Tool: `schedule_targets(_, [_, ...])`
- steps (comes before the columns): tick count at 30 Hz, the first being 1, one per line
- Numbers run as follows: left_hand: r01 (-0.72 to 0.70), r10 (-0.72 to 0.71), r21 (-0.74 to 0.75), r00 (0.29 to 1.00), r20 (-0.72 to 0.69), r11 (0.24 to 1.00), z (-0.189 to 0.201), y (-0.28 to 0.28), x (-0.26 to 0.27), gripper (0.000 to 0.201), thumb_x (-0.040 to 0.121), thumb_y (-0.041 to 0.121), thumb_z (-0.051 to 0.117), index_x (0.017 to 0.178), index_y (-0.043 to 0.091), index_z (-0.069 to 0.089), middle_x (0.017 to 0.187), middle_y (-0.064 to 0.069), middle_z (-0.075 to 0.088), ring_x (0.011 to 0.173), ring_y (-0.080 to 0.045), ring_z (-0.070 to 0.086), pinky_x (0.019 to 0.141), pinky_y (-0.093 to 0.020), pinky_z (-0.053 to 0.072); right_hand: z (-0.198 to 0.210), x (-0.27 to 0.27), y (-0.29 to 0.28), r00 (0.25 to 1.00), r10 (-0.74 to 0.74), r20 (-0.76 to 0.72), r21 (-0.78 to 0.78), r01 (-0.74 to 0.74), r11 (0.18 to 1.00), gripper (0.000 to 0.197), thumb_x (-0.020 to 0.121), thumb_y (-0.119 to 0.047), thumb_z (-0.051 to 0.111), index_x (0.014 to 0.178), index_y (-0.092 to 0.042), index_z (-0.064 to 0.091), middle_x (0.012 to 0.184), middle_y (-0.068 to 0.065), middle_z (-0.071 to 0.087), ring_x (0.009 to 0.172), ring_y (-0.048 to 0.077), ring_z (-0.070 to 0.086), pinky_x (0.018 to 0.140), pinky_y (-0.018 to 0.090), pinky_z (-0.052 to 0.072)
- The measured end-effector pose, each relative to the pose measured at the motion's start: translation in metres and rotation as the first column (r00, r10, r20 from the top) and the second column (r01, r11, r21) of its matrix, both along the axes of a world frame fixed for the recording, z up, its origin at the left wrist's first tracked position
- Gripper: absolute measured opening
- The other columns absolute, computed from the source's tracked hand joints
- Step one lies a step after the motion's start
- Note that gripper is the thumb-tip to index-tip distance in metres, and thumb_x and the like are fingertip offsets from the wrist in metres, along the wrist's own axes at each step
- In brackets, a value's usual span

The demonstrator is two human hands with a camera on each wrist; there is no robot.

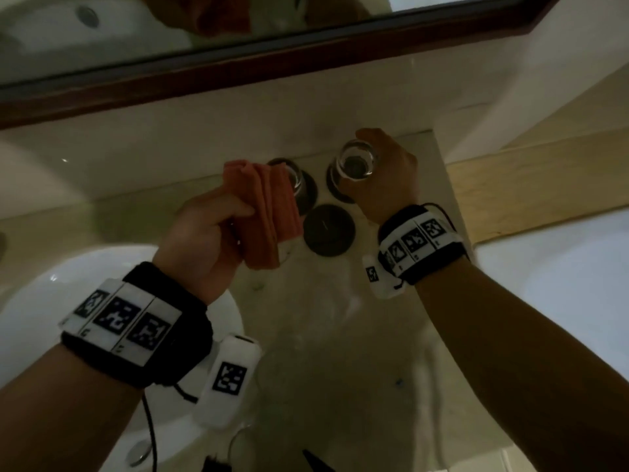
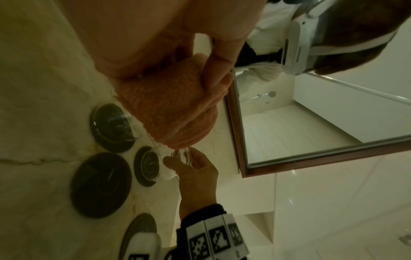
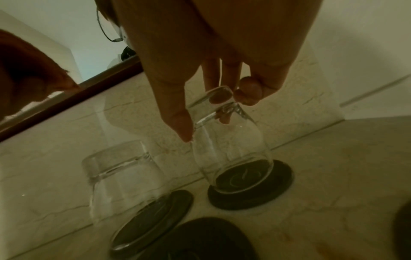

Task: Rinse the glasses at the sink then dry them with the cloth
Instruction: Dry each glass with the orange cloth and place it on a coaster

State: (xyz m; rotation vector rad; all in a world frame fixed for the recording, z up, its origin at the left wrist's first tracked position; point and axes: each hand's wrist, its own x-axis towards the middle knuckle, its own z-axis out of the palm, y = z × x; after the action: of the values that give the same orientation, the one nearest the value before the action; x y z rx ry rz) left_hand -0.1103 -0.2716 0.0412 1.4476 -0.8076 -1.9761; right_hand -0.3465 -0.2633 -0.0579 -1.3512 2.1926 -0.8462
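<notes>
My right hand (image 1: 383,175) grips the base of a clear glass (image 1: 356,161) turned mouth down over a dark round coaster (image 3: 278,191); thumb and fingertips pinch its thick bottom. I cannot tell whether its rim touches the coaster. A second glass (image 3: 124,183) stands mouth down on the neighbouring coaster (image 3: 160,209) to the left, partly hidden behind the cloth in the head view. My left hand (image 1: 207,233) holds a folded orange cloth (image 1: 269,212) just left of that glass, above the counter.
A third dark coaster (image 1: 328,229) lies bare in front of the two glasses, and another coaster (image 2: 140,232) lies nearer me. The white sink basin (image 1: 37,301) is at the left. A wood-framed mirror (image 1: 238,73) hangs over the marble counter (image 1: 340,318).
</notes>
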Motion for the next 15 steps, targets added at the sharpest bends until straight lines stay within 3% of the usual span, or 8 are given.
schedule_targets(2, [-0.012, 0.013, 0.007, 1.0, -0.018, 1.0, -0.002, 0.0, 0.009, 0.044, 0.094, 0.006, 0.036, 0.13, 0.002, 0.061, 0.131, -0.019, 0.066, 0.118, -0.036, 0.064, 0.096, -0.046, 0.056, -0.004, 0.0, 0.002, 1.0, -0.009, 0.004, 0.027, 0.009, 1.0, 0.071, 0.072, -0.035, 0.083, 0.137, -0.019, 0.056, 0.13, 0.005, 0.067, 0.114, 0.03, 0.064, 0.097, 0.047, 0.053])
schedule_targets(4, [-0.02, 0.022, 0.024, 0.998, -0.058, 1.0, 0.0, 0.003, 0.016, 0.045, 0.096, 0.004, 0.03, 0.129, 0.004, 0.061, 0.13, -0.014, 0.067, 0.113, -0.028, 0.068, 0.086, -0.038, 0.06, -0.004, 0.0, 0.005, 0.999, -0.033, 0.007, 0.04, 0.032, 0.999, 0.071, 0.075, -0.031, 0.083, 0.139, -0.018, 0.055, 0.133, 0.006, 0.065, 0.118, 0.03, 0.062, 0.102, 0.047, 0.051])
schedule_targets(7, [-0.056, 0.061, 0.058, 0.995, -0.073, 0.997, 0.007, 0.008, 0.028, 0.048, 0.096, 0.006, 0.029, 0.134, 0.004, 0.058, 0.135, -0.015, 0.064, 0.119, -0.032, 0.064, 0.081, -0.036, 0.06, 0.006, 0.004, 0.013, 0.998, -0.054, -0.023, 0.061, 0.056, 0.997, 0.08, 0.074, -0.028, 0.084, 0.144, -0.013, 0.048, 0.142, 0.011, 0.056, 0.127, 0.031, 0.055, 0.11, 0.047, 0.043])
schedule_targets(9, [-0.084, 0.091, 0.086, 0.992, -0.085, 0.993, 0.008, 0.013, 0.039, 0.049, 0.094, 0.01, 0.034, 0.137, 0.001, 0.055, 0.136, -0.017, 0.062, 0.118, -0.034, 0.061, 0.082, -0.035, 0.059, 0.018, 0.012, 0.025, 0.995, -0.053, -0.082, 0.048, 0.058, 0.997, 0.083, 0.072, -0.027, 0.085, 0.143, -0.01, 0.046, 0.142, 0.014, 0.05, 0.127, 0.035, 0.051, 0.11, 0.046, 0.041])
schedule_targets(11, [-0.117, 0.128, 0.109, 0.987, -0.1, 0.987, 0.007, 0.021, 0.05, 0.056, 0.081, 0.014, 0.046, 0.133, -0.007, 0.052, 0.113, -0.018, 0.066, 0.1, -0.033, 0.063, 0.096, -0.04, 0.045, 0.03, 0.023, 0.044, 0.996, -0.031, -0.086, -0.002, 0.031, 1.0, 0.076, 0.072, -0.027, 0.084, 0.138, -0.011, 0.05, 0.136, 0.014, 0.052, 0.12, 0.035, 0.053, 0.104, 0.046, 0.044])
schedule_targets(13, [-0.157, 0.172, 0.115, 0.976, -0.133, 0.981, 0.004, 0.032, 0.064, 0.048, 0.079, 0.013, 0.048, 0.124, -0.005, 0.052, 0.075, -0.008, 0.064, 0.066, -0.021, 0.062, 0.097, -0.046, 0.035, 0.043, 0.037, 0.067, 0.998, 0.039, -0.044, 0.016, -0.038, 0.999, 0.067, 0.075, -0.029, 0.084, 0.133, -0.015, 0.054, 0.13, 0.007, 0.058, 0.109, 0.027, 0.059, 0.092, 0.038, 0.049])
schedule_targets(14, [-0.168, 0.183, 0.115, 0.974, -0.137, 0.979, 0.004, 0.038, 0.071, 0.047, 0.084, 0.012, 0.045, 0.126, -0.007, 0.052, 0.07, -0.006, 0.065, 0.06, -0.019, 0.062, 0.098, -0.047, 0.037, 0.048, 0.044, 0.079, 0.996, 0.092, -0.007, 0.051, -0.092, 0.994, 0.064, 0.076, -0.029, 0.084, 0.131, -0.017, 0.056, 0.126, 0.002, 0.061, 0.104, 0.021, 0.06, 0.085, 0.03, 0.049])
schedule_targets(15, [-0.169, 0.183, 0.113, 0.975, -0.128, 0.979, 0.003, 0.044, 0.079, 0.051, 0.086, 0.011, 0.043, 0.133, -0.01, 0.051, 0.077, -0.011, 0.069, 0.066, -0.021, 0.066, 0.098, -0.047, 0.041, 0.053, 0.053, 0.092, 0.987, 0.155, 0.034, 0.082, -0.157, 0.984, 0.061, 0.076, -0.028, 0.085, 0.13, -0.018, 0.057, 0.123, -0.002, 0.063, 0.101, 0.016, 0.061, 0.079, 0.023, 0.047])
